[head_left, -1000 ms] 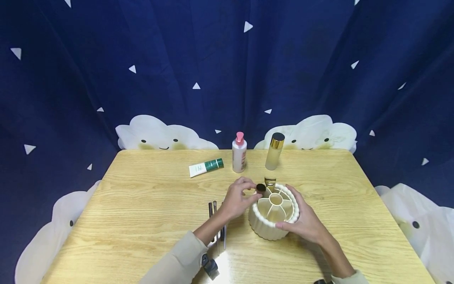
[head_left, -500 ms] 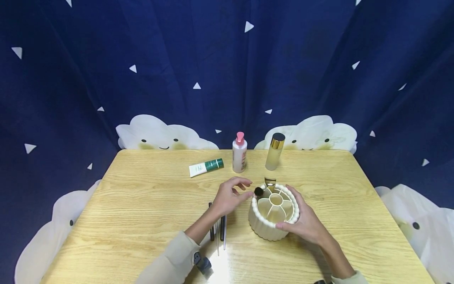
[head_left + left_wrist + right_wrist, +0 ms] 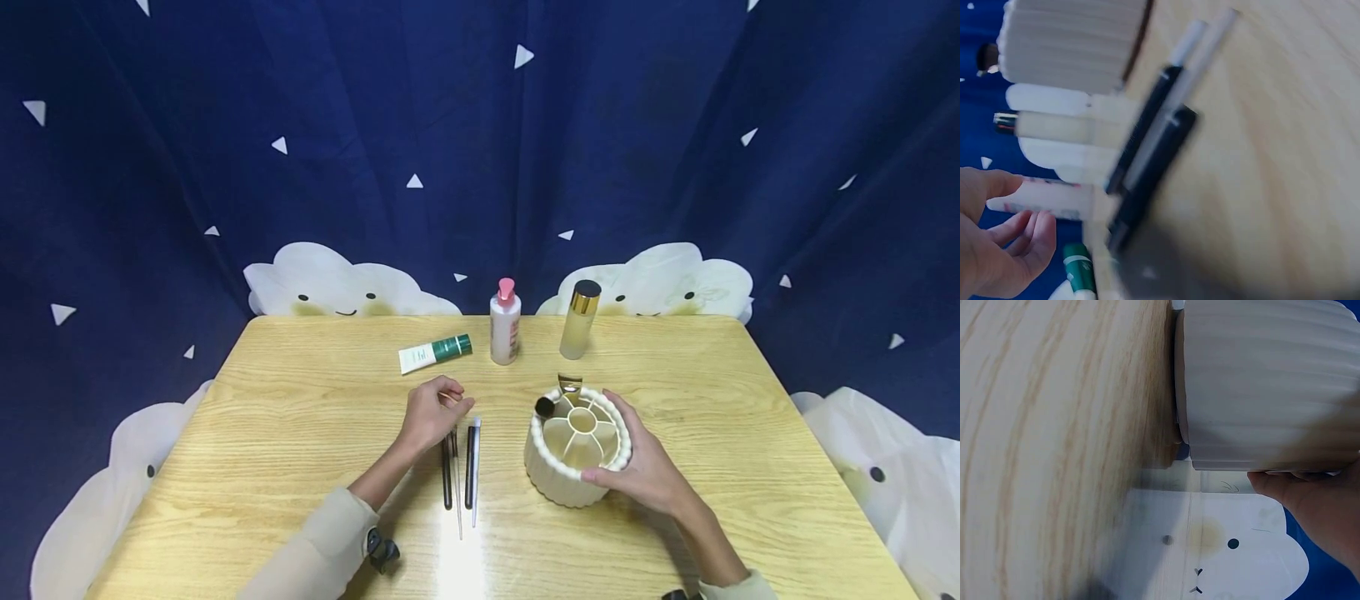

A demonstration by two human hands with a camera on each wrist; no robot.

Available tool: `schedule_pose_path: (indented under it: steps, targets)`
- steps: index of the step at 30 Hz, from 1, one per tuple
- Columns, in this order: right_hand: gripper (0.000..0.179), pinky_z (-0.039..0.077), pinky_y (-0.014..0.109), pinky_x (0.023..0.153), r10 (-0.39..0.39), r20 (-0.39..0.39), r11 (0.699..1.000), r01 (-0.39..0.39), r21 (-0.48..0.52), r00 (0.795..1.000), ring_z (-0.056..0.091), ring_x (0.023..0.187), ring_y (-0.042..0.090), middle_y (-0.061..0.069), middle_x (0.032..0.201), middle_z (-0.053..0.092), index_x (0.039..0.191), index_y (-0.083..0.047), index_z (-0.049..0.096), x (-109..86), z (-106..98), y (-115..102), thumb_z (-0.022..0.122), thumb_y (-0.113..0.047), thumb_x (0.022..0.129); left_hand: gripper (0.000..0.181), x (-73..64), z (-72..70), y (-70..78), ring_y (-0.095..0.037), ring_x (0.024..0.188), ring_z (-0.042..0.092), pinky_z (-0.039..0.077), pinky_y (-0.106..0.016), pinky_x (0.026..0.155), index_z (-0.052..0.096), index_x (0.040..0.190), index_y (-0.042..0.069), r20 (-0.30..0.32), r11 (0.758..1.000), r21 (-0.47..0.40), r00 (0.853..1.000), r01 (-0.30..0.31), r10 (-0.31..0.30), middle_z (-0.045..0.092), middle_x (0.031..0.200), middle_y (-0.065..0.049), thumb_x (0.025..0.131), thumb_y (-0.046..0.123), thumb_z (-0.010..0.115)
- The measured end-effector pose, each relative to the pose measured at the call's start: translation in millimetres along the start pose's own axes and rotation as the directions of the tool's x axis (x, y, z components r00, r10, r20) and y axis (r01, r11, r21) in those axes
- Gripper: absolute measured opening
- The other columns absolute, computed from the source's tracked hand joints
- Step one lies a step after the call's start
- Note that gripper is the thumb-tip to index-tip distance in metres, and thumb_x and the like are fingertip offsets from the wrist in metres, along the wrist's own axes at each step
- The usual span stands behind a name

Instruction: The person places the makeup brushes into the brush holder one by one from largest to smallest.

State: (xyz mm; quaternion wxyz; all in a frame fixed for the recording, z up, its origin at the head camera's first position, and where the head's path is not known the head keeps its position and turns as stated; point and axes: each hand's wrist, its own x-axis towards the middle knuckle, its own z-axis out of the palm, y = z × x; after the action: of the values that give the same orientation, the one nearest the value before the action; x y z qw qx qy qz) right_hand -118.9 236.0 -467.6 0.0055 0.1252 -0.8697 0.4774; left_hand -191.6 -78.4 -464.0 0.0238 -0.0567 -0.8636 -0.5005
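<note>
My right hand (image 3: 647, 468) grips the right side of a round cream organizer (image 3: 558, 483) with a beaded rim and several compartments. A dark-tipped brush (image 3: 545, 407) and a gold-coloured piece (image 3: 570, 382) poke up from its left and back compartments. To the left, my left hand (image 3: 433, 414) hovers near the upper ends of several slim makeup tools, its fingers loosely bent and holding nothing. Among these lie a black stick (image 3: 447, 479), a thin brush (image 3: 458, 487), a second black stick (image 3: 470, 467) and a pale one (image 3: 476, 475). The left wrist view is blurred.
Behind the hands, a green and white tube (image 3: 435, 354) lies on the wooden table (image 3: 315, 433). A white bottle with a pink top (image 3: 505, 329) and a yellowish bottle with a black and gold cap (image 3: 581, 321) stand near the back edge. A blue curtain (image 3: 345, 167) hangs behind.
My left hand has let go of the dark-tipped brush, which now leans in the organizer. It has moved left to the slim tools. The right hand has stayed on the organizer.
</note>
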Motion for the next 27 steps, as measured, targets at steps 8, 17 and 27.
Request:
schedule_pose_path:
  steps: [8, 17, 27]
  targets:
    - [0.113, 0.048, 0.055, 0.09, -0.001, -0.001, 1.0, 0.001, -0.005, 1.0, 0.056, 0.112, 0.038, 0.023, 0.136, 0.047, 0.15, -0.013, 0.018, 0.5, 0, -1, 0.087, -0.026, 0.062, 0.024, -11.6, -13.5, -23.4, -0.013, 0.063, 0.057, 0.049, -0.023, 0.06, 0.064, 0.085, -0.003, 0.008, 0.986, 0.13, 0.994, 0.104, -0.106, 0.066, 0.075, -0.009, 0.073, 0.014, 0.077]
    - [0.114, 0.047, 0.054, 0.091, -0.006, -0.004, 1.0, 0.006, -0.004, 1.0, 0.057, 0.111, 0.036, 0.021, 0.136, 0.047, 0.151, -0.015, 0.017, 1.3, 0, -1, 0.087, -0.026, 0.062, 0.024, -22.5, -12.5, -30.5, -0.015, 0.056, 0.051, 0.042, -0.026, 0.059, 0.06, 0.066, 0.005, 0.042, 0.966, 0.235, 0.992, 0.107, -0.12, 0.057, 0.057, -0.001, 0.071, 0.019, 0.079]
    - [0.114, 0.047, 0.051, 0.09, -0.005, 0.002, 1.0, 0.005, -0.006, 1.0, 0.057, 0.111, 0.034, 0.021, 0.136, 0.047, 0.151, -0.015, 0.017, 0.4, 0, 0, 0.087, -0.026, 0.062, 0.022, -25.6, -6.6, -34.6, -0.015, 0.054, 0.048, 0.039, -0.024, 0.053, 0.056, 0.055, 0.006, 0.03, 0.95, 0.3, 0.994, 0.087, -0.101, 0.054, 0.053, -0.001, 0.063, 0.007, 0.076]
